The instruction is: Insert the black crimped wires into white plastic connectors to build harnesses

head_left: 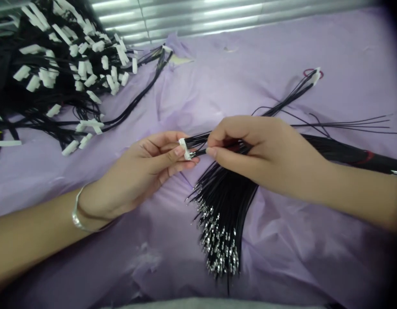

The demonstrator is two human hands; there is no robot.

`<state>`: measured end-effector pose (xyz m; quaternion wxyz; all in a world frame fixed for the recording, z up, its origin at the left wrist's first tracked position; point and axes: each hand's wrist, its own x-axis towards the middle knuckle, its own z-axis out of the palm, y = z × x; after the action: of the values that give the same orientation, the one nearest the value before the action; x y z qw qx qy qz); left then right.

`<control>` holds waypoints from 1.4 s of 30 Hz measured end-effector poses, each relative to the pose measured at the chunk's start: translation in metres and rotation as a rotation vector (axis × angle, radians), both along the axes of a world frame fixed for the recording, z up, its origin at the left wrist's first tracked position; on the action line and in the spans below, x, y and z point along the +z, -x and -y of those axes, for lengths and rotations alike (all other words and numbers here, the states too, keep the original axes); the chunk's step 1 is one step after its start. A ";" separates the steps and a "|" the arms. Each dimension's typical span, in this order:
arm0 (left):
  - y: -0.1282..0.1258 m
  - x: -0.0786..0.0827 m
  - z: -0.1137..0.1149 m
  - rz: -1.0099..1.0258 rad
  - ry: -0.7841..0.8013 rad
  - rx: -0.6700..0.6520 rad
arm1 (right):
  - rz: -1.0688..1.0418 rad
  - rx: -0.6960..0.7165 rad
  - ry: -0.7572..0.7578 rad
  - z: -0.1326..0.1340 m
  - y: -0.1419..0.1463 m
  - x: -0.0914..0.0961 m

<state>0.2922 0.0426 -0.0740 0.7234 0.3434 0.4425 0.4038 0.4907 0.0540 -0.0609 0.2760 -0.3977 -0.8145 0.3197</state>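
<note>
Between thumb and fingers, my left hand (pixel 134 171) pinches a white connector housing (pixel 185 149) with several black wires running out of its right side. My right hand (pixel 259 150) is closed in a pinch on a black wire (pixel 200 152) whose metal terminal end is at the housing's lower part. Whether that terminal sits inside the housing cannot be made out. Under my right hand lies a thick bundle of black wires (pixel 237 193), its crimped metal terminals (pixel 217 240) fanned out toward me. The bundle stretches right beneath my right forearm, with a red tie (pixel 364 158) around it.
A large heap of black wires with white connectors (pixel 84 68) fills the far left. Another white connector (pixel 316 76) with wires lies at the back right, by a red loop (pixel 309 72). Wrinkled purple sheeting (pixel 282 47) covers the table. Metal slats (pixel 185 17) line the back edge.
</note>
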 end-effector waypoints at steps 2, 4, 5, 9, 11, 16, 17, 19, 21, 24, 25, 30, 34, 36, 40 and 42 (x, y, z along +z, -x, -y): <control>0.001 -0.001 -0.001 -0.003 0.015 0.029 | -0.043 0.006 0.015 -0.003 0.000 -0.003; 0.003 -0.002 -0.001 0.002 0.021 0.045 | -0.102 0.050 -0.016 -0.004 0.000 -0.005; 0.003 -0.003 -0.001 0.007 0.026 0.045 | -0.129 0.071 -0.037 -0.004 0.000 -0.006; 0.004 -0.005 -0.001 0.022 0.035 0.021 | -0.175 0.057 -0.044 -0.005 -0.001 -0.007; 0.004 -0.004 -0.001 0.027 0.027 0.012 | -0.162 0.020 0.009 -0.006 -0.001 -0.008; 0.003 -0.002 0.000 -0.002 0.034 0.029 | -0.136 -0.037 0.104 -0.009 0.001 -0.012; 0.003 -0.002 0.000 -0.007 0.039 0.034 | -0.134 -0.038 0.104 -0.009 0.001 -0.012; 0.003 -0.003 0.000 -0.008 0.037 0.025 | -0.118 -0.039 0.098 -0.009 0.001 -0.012; 0.003 -0.003 0.000 -0.009 0.020 0.007 | -0.090 -0.051 0.095 -0.008 0.002 -0.012; 0.003 -0.004 0.000 -0.026 -0.021 -0.017 | -0.046 -0.086 0.074 -0.006 0.002 -0.013; 0.002 -0.004 0.001 -0.036 -0.029 -0.019 | -0.029 -0.095 0.067 -0.006 0.003 -0.013; 0.001 -0.003 0.001 -0.075 -0.036 -0.018 | 0.016 -0.097 0.041 -0.003 0.003 -0.014; 0.000 -0.004 0.001 -0.086 -0.047 -0.030 | 0.035 -0.093 -0.013 -0.003 0.004 -0.015; 0.001 -0.004 0.000 -0.090 -0.058 -0.042 | 0.041 -0.091 -0.034 -0.002 0.004 -0.015; 0.001 -0.003 0.000 -0.091 -0.056 -0.057 | 0.054 -0.098 -0.081 -0.002 0.004 -0.016; 0.001 -0.003 0.000 -0.093 -0.050 -0.054 | 0.052 -0.069 -0.118 -0.002 0.004 -0.017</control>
<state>0.2912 0.0424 -0.0766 0.7038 0.3915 0.4562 0.3786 0.4868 0.0561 -0.0776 0.2886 -0.4166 -0.8247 0.2512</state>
